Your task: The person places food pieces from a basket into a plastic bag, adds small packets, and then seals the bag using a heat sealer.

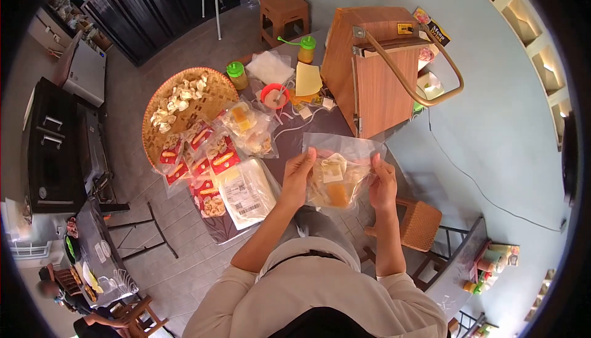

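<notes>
A clear plastic bag (337, 175) with pale pieces and an orange-yellow packet inside hangs between my two hands. My left hand (300, 175) pinches its upper left edge. At the upper right edge, my right hand (383, 184) grips the same bag. Left of the bag, a stack of white labelled packages (245, 195) lies on the dark table, beside red printed packets (221, 153) and other filled clear bags (246, 123).
A round woven tray (215, 83) holds pale pieces. Near it are green-lidded bottles (236, 75), a red bowl (274, 96) and yellow paper (308, 79). A wooden cabinet (388, 92) stands to the right; another person (61, 292) is at the far lower left.
</notes>
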